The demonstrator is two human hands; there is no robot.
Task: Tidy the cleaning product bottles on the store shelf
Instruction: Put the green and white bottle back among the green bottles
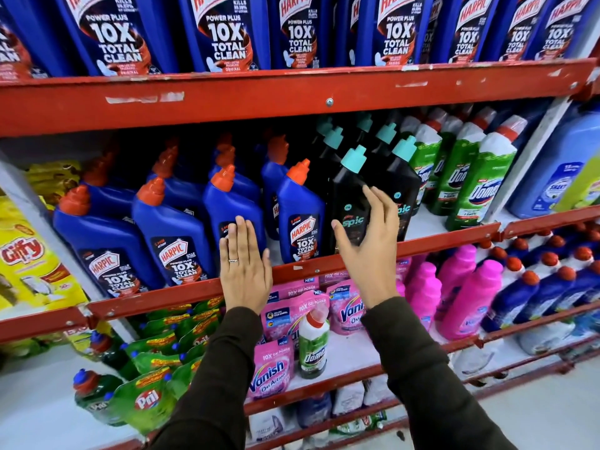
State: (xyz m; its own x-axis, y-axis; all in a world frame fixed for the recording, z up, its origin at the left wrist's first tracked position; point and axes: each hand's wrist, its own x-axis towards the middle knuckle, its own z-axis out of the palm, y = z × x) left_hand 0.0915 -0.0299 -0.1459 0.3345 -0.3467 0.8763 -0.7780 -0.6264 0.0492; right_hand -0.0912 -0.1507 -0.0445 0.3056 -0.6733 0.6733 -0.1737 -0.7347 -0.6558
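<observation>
Blue Harpic bottles (168,235) with orange caps stand in rows on the middle shelf (438,243). Beside them on the right stand black Spic bottles (349,196) with teal caps, then green Domex bottles (480,186). My left hand (245,267) lies flat, fingers together, against the front of a blue Harpic bottle (235,203) at the shelf's red lip. My right hand (368,245) hovers with fingers spread in front of the front black Spic bottle, holding nothing. Whether it touches the bottle I cannot tell.
Large Harpic bottles (224,30) fill the top shelf. The lower shelf holds pink Vanish pouches (272,368), a lone Domex bottle (313,345), pink bottles (467,297) and green Pril pouches (156,394). Yellow Giffy packs (26,254) sit at the left.
</observation>
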